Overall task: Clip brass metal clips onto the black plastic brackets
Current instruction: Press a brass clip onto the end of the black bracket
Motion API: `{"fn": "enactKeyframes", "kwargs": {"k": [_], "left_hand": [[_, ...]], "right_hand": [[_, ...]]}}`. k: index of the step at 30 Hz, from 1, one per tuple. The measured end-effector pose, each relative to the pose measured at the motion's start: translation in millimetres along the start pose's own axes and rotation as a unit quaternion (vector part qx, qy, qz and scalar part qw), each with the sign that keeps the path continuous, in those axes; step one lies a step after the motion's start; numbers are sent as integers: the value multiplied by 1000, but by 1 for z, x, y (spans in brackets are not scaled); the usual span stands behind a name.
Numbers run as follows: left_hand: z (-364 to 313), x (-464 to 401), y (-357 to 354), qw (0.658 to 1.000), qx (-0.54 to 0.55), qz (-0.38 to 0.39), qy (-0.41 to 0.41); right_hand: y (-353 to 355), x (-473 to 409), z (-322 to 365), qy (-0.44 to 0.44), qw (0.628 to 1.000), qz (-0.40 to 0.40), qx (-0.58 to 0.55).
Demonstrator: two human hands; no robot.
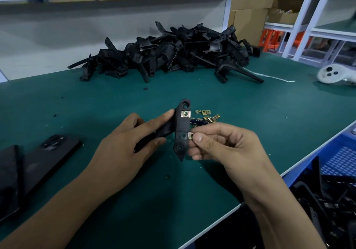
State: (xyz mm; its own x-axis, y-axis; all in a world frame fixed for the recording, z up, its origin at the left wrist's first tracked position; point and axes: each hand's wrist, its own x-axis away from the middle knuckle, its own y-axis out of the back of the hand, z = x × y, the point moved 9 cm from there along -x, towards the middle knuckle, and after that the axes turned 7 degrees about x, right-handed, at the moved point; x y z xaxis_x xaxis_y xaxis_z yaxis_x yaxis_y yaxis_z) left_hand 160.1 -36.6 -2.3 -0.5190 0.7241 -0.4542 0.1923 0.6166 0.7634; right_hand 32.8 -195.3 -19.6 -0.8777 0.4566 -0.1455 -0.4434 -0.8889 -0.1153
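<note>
Left hand (133,138) is gripping the stiff black bracket (182,131) by its stem while right hand (217,142) is pinching a tiny, slippery-looking brass clip (190,136) onto its right edge.

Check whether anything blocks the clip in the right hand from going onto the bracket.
Nothing visible does. The right hand pinches the clip right at the bracket edge, which the left hand holds; another clip sits higher up, clear of that spot.
</note>
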Motion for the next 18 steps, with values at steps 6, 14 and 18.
{"fn": "enactKeyframes", "kwargs": {"k": [6,14,18], "left_hand": [[-4,1,-1,1000,-10,14,-4],[-28,4,-1,996,-65,40,-50],[-34,7,-6,996,-52,46,-62]], "right_hand": [[-3,0,-1,8,1000,22,12],[-8,5,4,1,997,73,-19],[-10,4,4,0,995,88,-44]]}}
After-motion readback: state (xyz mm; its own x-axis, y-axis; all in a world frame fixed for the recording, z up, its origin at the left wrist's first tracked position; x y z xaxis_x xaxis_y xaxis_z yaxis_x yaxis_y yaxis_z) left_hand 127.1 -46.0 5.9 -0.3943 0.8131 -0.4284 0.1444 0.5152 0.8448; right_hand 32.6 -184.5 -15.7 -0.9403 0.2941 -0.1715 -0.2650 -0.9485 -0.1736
